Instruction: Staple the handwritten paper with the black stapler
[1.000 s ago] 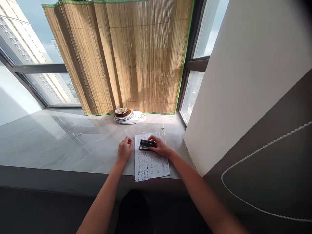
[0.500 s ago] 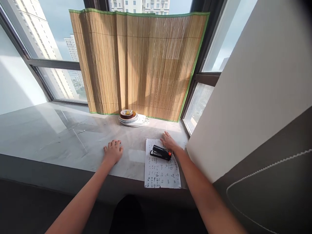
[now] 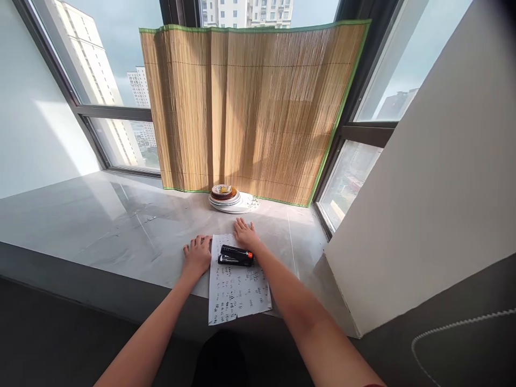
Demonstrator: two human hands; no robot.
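A handwritten sheet of paper (image 3: pixel 226 290) lies on the marble window sill (image 3: pixel 161 231), its lower end sticking out past the front edge. On the sheet rests a black stapler (image 3: pixel 236 256) with an orange part at its right end. My right hand (image 3: pixel 245 234) lies flat over the paper's top right corner, fingers stretched out, just beyond the stapler. At the paper's upper left edge, my left hand (image 3: pixel 198 253) rests on the sill with its fingers apart and slightly bent. Neither hand grips anything.
A stack of plates (image 3: pixel 224 199) stands farther back, against a bamboo mat (image 3: pixel 250 113) with green edging that leans on the window. To the right rises a white wall (image 3: pixel 419 204), with a beaded cord (image 3: pixel 455 325) hanging below it. The sill's front edge drops off towards me.
My right hand has moved left, and the paper with the stapler on it has slid left with it, up to my left hand. The camera view has shifted slightly left.
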